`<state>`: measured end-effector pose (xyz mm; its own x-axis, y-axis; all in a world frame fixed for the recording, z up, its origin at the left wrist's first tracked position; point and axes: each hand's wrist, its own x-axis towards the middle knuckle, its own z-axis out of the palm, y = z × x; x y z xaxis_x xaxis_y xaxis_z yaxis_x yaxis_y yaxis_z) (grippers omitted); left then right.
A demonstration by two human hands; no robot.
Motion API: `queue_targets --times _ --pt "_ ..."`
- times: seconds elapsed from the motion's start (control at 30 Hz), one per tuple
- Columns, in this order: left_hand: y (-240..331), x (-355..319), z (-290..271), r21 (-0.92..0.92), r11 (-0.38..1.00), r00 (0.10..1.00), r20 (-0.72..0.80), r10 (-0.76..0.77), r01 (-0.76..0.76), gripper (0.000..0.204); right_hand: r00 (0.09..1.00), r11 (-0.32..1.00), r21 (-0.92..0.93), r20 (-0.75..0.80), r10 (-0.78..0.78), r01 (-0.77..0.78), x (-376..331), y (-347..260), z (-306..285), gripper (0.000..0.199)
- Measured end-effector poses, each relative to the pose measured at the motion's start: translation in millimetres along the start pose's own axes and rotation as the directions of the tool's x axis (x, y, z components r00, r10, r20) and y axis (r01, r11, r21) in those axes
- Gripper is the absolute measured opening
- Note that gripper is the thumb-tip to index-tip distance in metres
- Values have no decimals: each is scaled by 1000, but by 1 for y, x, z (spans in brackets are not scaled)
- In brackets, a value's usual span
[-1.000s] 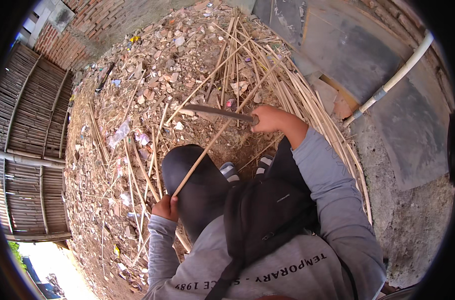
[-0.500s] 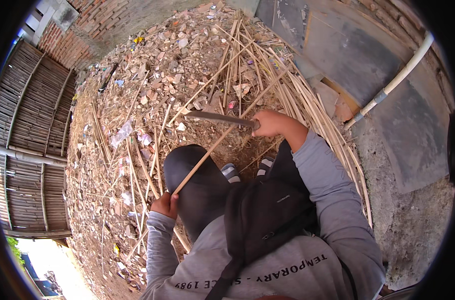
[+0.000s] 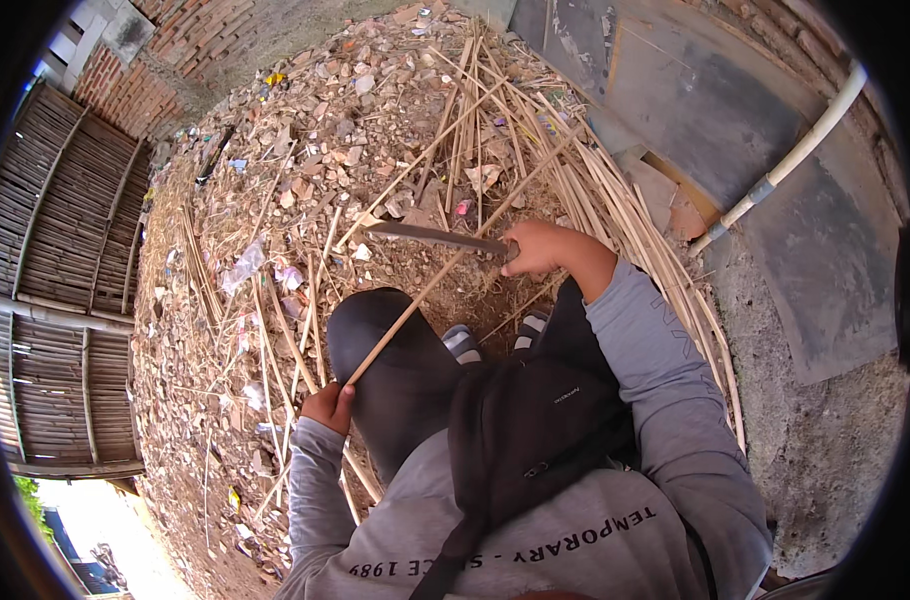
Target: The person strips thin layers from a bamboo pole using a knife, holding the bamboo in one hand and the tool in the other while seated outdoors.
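Beside my left knee, my left hand (image 3: 329, 406) is closed round the near end of a long bamboo strip (image 3: 403, 319). The strip slants away over my knee, up and to the right, toward the pile. My right hand (image 3: 537, 247) grips a machete (image 3: 435, 236) by its handle end, most of which the fingers hide. Its long dark blade points left and crosses the bamboo strip close to the hand. Whether blade and strip touch, I cannot tell. My sandalled feet (image 3: 462, 345) are between my knees.
A heap of bamboo strips (image 3: 615, 215) lies to the right, with more strips (image 3: 293, 340) at the left. Broken brick and litter (image 3: 325, 150) cover the ground. Grey panels (image 3: 715, 90) and a pale pole (image 3: 785, 160) stand right; a bamboo wall (image 3: 60, 270) stands left.
Both hands stay nearly in place. The machete blade has tilted slightly, and the fingers of my right hand sit a little differently on its handle.
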<state>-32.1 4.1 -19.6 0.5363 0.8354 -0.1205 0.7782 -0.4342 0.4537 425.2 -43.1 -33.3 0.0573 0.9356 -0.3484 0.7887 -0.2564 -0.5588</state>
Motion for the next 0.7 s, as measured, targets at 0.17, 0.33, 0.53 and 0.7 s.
queue_targets --times 0.17,0.33,0.53,0.7 --pt "1 0 -1 -10 999 999 28 -33 34 49 994 997 -3 68 -81 81 1 -2 0 50" --pt "-1 -1 8 -54 998 999 -35 -22 20 49 978 924 356 -95 184 -139 4 20 -17 52" --pt "6 2 -4 64 998 1000 -3 -17 17 50 1000 999 -37 26 9 -8 0 4 2 50" --pt "1 3 3 -29 1000 1000 -29 3 -4 49 999 999 42 -26 -20 21 6 11 -4 48"
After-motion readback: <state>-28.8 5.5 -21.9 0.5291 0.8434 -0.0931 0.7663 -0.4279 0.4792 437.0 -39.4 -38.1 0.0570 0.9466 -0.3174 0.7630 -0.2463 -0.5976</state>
